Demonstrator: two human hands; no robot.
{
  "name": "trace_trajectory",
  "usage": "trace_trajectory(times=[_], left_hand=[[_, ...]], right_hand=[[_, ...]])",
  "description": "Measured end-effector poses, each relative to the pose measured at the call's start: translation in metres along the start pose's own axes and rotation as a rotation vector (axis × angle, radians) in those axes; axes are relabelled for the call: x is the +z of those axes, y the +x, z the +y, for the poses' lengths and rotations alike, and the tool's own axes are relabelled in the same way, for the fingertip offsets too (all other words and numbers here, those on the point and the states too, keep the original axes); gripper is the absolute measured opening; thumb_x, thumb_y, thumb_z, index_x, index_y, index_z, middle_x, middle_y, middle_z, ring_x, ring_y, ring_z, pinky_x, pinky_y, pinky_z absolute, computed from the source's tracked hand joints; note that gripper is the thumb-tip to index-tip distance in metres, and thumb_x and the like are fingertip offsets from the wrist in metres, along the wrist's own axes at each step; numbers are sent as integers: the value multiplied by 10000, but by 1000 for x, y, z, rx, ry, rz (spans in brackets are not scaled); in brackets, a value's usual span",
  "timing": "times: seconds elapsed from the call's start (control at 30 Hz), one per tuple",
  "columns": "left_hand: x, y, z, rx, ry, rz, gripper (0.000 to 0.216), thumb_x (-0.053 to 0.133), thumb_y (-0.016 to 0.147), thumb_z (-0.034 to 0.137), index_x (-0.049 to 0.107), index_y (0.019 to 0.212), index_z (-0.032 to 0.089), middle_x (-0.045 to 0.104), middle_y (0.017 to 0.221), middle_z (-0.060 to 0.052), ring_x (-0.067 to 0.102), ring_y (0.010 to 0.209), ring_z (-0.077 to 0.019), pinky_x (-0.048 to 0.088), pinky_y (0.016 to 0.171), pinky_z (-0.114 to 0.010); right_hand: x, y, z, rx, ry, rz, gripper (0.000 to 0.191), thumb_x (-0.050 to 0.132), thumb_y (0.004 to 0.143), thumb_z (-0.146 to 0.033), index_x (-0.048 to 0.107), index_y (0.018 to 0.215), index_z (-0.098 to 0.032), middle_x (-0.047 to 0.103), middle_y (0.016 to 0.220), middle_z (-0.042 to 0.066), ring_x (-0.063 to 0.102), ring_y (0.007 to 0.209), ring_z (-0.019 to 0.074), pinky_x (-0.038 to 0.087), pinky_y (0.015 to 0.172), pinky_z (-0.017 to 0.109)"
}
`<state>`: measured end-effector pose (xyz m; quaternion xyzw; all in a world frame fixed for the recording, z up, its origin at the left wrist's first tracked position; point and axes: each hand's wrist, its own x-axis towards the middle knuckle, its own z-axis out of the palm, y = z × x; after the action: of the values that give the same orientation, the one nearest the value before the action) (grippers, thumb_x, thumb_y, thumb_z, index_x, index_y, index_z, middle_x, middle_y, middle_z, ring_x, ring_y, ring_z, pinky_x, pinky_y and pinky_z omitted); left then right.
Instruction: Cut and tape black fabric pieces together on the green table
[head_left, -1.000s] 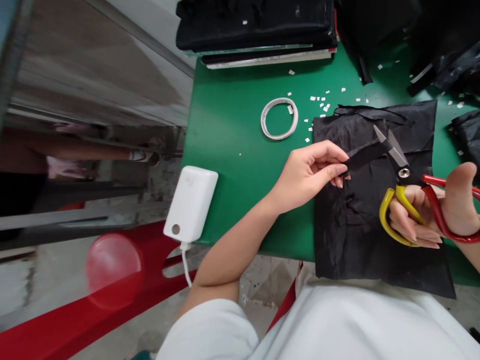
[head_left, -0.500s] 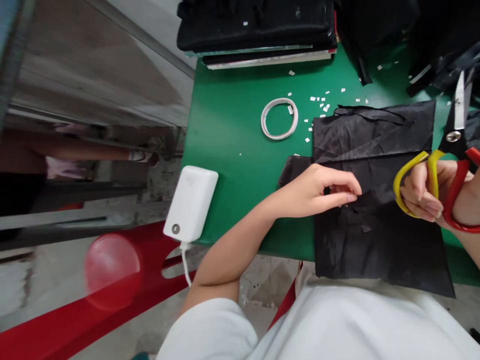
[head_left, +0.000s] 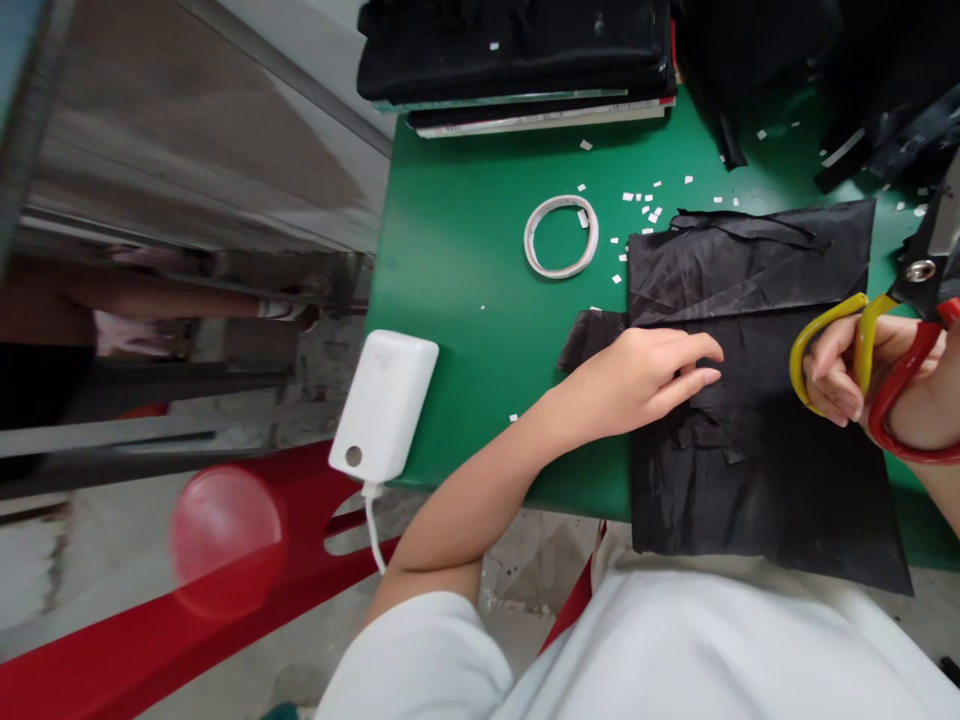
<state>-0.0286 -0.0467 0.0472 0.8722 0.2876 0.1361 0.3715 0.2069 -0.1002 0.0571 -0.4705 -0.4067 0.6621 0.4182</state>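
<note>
My left hand point(head_left: 664, 375) is over the black fabric point(head_left: 772, 480), its thumb and index finger a little apart and nothing visible between them. A small loose black strip point(head_left: 709, 435) lies just below those fingers. At the right edge my right hand point(head_left: 844, 370) holds scissors point(head_left: 921, 272) with yellow and red handles, fingers curled at the yellow loop. Their blades point up and right, partly cut off by the frame. A roll of white tape point(head_left: 530, 245) lies flat beyond my left hand, with small white scraps point(head_left: 652, 215) scattered close by.
A white power bank point(head_left: 386, 400) with a cable sits on the left edge of the green table point(head_left: 457, 250). Folded black goods point(head_left: 517, 50) are stacked at the back, and more black material point(head_left: 765, 60) is heaped back right. A red stool point(head_left: 247, 560) stands lower left.
My left thumb and index finger have parted, and a white scrap now shows beside my left forearm. The scissors have tilted to the right in my right hand.
</note>
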Motion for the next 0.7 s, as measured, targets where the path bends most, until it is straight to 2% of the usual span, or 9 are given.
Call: trace_trajectory(times=[0.13, 0.23, 0.33, 0.4, 0.57, 0.7], left_hand=[[6, 3, -9, 4, 158, 245, 327, 564, 937, 460, 702, 998, 170, 658, 875, -71, 612, 750, -164, 487, 719, -283], [8, 7, -17, 18, 244, 368, 327, 608, 901, 471, 709, 1031, 189, 671, 1084, -141, 615, 1009, -264, 495, 911, -415], [9, 12, -23, 31, 250, 342, 365, 603, 905, 470, 670, 1149, 206, 571, 1392, -170, 491, 1322, -336, 386, 1099, -532], [10, 17, -27, 38, 267, 291, 417, 581, 918, 490, 643, 1212, 200, 487, 1497, -177, 391, 1435, -344, 311, 1162, -559], [5, 40, -35, 19, 258, 217, 477, 592, 910, 528, 623, 1275, 223, 357, 1600, -158, 263, 1518, -357, 239, 1201, -585], [-7, 65, -45, 68, 222, 101, 515, 608, 910, 504, 592, 1329, 205, 356, 1596, -177, 305, 1506, -345, 254, 1204, -561]], right_hand=[[4, 2, 0, -12, 4, 12, 779, 437, 688, -937, 617, 559, -190, 431, 361, 8, 408, 325, 143, 348, 363, 291], [7, 2, 0, -29, 7, 23, 767, 491, 683, -918, 649, 581, -174, 445, 365, 8, 405, 322, 134, 334, 354, 279], [7, -2, 5, -68, 1, 59, 753, 512, 701, -899, 653, 593, -167, 465, 388, 12, 414, 346, 133, 328, 372, 282], [5, -4, 10, -84, -21, 70, 737, 520, 733, -871, 680, 634, -158, 474, 408, 9, 419, 368, 132, 329, 394, 287], [1, -5, 22, -96, -88, 55, 676, 513, 824, -782, 700, 701, -145, 494, 456, 12, 443, 413, 134, 340, 437, 294], [1, -1, 25, -109, -85, 65, 665, 473, 847, -780, 696, 689, -173, 493, 446, 6, 442, 399, 144, 349, 427, 299]])
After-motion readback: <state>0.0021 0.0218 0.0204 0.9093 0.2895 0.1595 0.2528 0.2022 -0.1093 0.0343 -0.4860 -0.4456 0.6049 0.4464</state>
